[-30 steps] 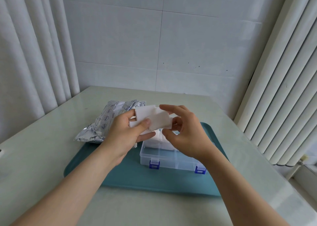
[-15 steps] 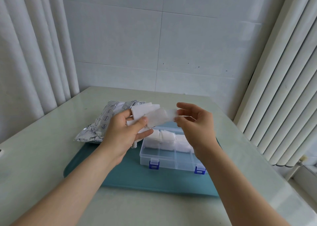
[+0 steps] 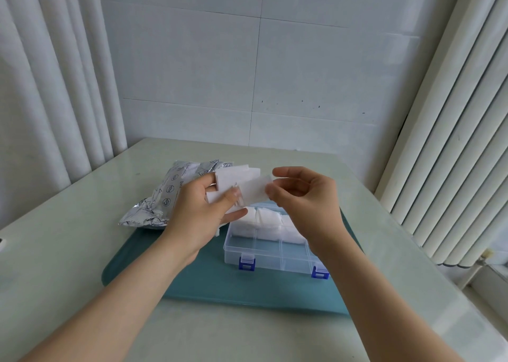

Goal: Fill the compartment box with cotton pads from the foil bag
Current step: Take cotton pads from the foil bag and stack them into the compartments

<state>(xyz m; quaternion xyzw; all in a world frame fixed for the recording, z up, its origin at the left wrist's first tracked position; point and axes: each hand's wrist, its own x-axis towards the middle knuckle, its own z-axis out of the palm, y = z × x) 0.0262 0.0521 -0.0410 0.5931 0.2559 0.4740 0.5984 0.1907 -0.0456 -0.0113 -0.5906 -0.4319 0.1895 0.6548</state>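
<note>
We note the compartment box (image 3: 275, 257) on the teal tray (image 3: 192, 287), cotton pads (image 3: 268, 217) in its far row. Above it, the left hand (image 3: 198, 213) grips a pad stack (image 3: 236, 176); the right hand (image 3: 308, 202) pinches a single pad (image 3: 254, 190) by its end. Behind, the foil bag (image 3: 156, 205) lies at left

- Your clear, blue-latched compartment box (image 3: 275, 254) sits at centre, with white cotton pads (image 3: 268, 218) in its far row.
- Your left hand (image 3: 198, 210) grips a pad stack (image 3: 236, 176) above the box's 11 o'clock.
- Your right hand (image 3: 310, 199) pinches a single pad (image 3: 254, 190) by its edge.
- The crinkled silver foil bag (image 3: 162, 199) lies at the box's 10 o'clock.
</note>
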